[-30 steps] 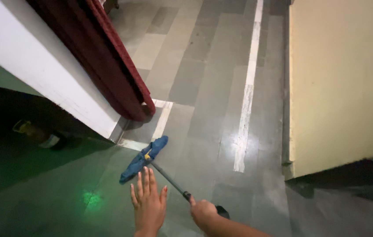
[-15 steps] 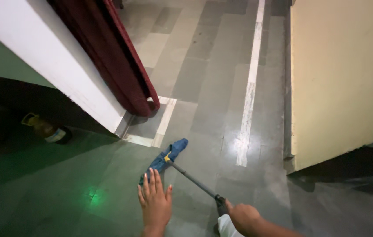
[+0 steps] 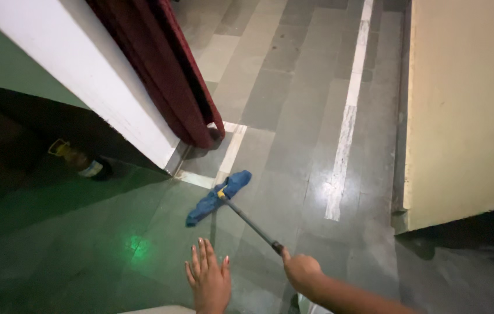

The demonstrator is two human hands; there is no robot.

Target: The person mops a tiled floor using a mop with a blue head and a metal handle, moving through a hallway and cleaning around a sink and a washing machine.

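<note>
From the head camera I see my right hand (image 3: 300, 271) closed around the upper end of the mop handle (image 3: 251, 224), fingers wrapped tight on the dark grip. My left hand (image 3: 208, 280) is free, palm down with fingers spread and nothing in it, hanging over the floor (image 3: 293, 116) just left of the handle. The two hands are near each other but apart. The blue mop head (image 3: 219, 197) lies flat on the tiles at the threshold, just short of the white strip (image 3: 230, 152) at the doorway, below the hem of the dark red curtain (image 3: 168, 70) and the corner of the white wall (image 3: 84, 70). A yellowish bottle (image 3: 76, 159) lies in the shadow to the left, and a cream wall (image 3: 468, 104) closes the right side.

As for progress, I judge the floor to be part-mopped: the grey tiles along the long white line (image 3: 346, 134) show a wet-looking sheen, while the green-lit patch near my left hand looks duller, though the dim light keeps me from being sure. The darker area to the left seems still to be covered.

Against the frame half a second back, the mop head sits a little higher and nearer the threshold, and my right hand has slid slightly left, while my left hand has dropped lower in view
</note>
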